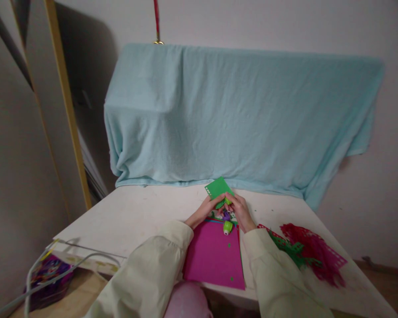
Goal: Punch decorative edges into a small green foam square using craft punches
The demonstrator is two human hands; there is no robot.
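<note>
A green sheet of paper [219, 187] is tilted up over the table, with small punched holes along its left edge. My left hand [209, 206] is closed on the sheet's lower edge. My right hand [238, 207] is closed around a small lime-green craft punch [228, 201] at the sheet's lower right corner; its fingers partly hide the punch. Just below the hands is a purple punch [226, 215], partly covered. A second lime-green punch [227, 227] lies on a stack of coloured paper topped by a magenta sheet [212, 256].
Punched red, green and magenta paper strips [305, 251] lie heaped beside my right forearm. Small green cut-outs [231, 278] dot the magenta sheet. A light blue cloth [239, 119] hangs behind the white table [132, 212]. Cables [63, 274] run past its left front corner.
</note>
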